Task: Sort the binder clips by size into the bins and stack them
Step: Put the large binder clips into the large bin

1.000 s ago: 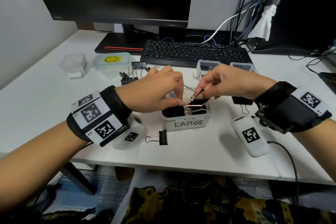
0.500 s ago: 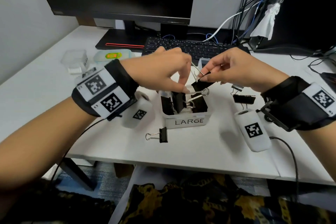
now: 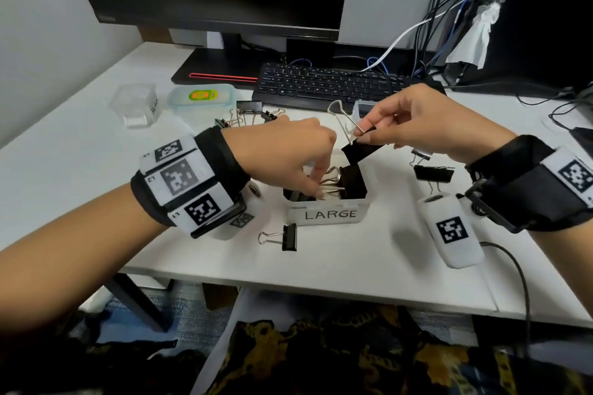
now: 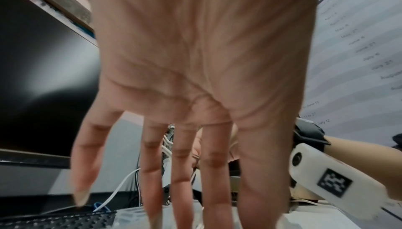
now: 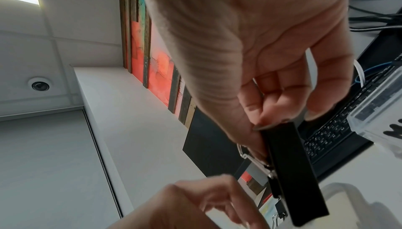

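Observation:
A white bin labelled LARGE (image 3: 327,215) stands near the desk's front edge with several big black binder clips (image 3: 353,183) upright inside. My left hand (image 3: 316,183) reaches down into the bin, its straight, spread fingers (image 4: 180,172) touching the clips' wire handles. My right hand (image 3: 369,133) pinches a large black binder clip (image 3: 361,150) just above the bin's back right corner, tilted, one wire handle sticking up. In the right wrist view thumb and fingers (image 5: 278,117) pinch the top of that clip (image 5: 291,172).
A medium clip (image 3: 288,237) lies in front of the bin and two more (image 3: 433,174) lie to its right. Several clips (image 3: 250,112) lie behind my left hand. A clear bin (image 3: 136,102), a lidded container (image 3: 200,98), a keyboard (image 3: 327,83) and another clear bin (image 5: 378,117) stand farther back.
My right hand has lifted the large clip up out of the bin. My left hand has let go of the clip and dipped its fingers into the bin.

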Available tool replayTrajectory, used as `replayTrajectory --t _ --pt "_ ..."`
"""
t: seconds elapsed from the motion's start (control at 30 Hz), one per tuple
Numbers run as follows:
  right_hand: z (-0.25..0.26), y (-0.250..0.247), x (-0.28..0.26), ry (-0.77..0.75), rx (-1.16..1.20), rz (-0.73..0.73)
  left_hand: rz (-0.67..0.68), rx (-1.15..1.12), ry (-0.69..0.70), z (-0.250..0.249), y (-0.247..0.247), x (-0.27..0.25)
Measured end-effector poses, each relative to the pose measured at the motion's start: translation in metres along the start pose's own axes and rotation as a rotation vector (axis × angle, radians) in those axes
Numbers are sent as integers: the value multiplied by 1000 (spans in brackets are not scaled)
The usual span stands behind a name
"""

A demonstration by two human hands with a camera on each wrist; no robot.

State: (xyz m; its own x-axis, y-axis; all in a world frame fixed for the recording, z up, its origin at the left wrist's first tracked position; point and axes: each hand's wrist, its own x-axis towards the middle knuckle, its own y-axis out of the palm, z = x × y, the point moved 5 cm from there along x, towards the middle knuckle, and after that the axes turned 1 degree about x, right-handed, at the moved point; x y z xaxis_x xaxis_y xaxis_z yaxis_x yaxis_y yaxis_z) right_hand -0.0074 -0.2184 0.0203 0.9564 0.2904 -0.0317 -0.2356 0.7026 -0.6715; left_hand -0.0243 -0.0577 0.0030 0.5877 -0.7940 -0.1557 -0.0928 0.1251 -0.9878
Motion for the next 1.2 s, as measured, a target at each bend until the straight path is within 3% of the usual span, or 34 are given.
replayTrajectory --t 0.27,0.5,0.8,1.2 --pt "-3 11 -10 10 -16 176 -101 -162 -72 10 15 -19" --pt "1 27 -12 -54 -123 311 -72 -195 -91 15 13 -27" --pt "6 31 -11 -79 -296 366 -10 -322 -30 8 14 -27" --pt "25 24 -9 -124 -431 418 85 -373 -73 11 19 -24"
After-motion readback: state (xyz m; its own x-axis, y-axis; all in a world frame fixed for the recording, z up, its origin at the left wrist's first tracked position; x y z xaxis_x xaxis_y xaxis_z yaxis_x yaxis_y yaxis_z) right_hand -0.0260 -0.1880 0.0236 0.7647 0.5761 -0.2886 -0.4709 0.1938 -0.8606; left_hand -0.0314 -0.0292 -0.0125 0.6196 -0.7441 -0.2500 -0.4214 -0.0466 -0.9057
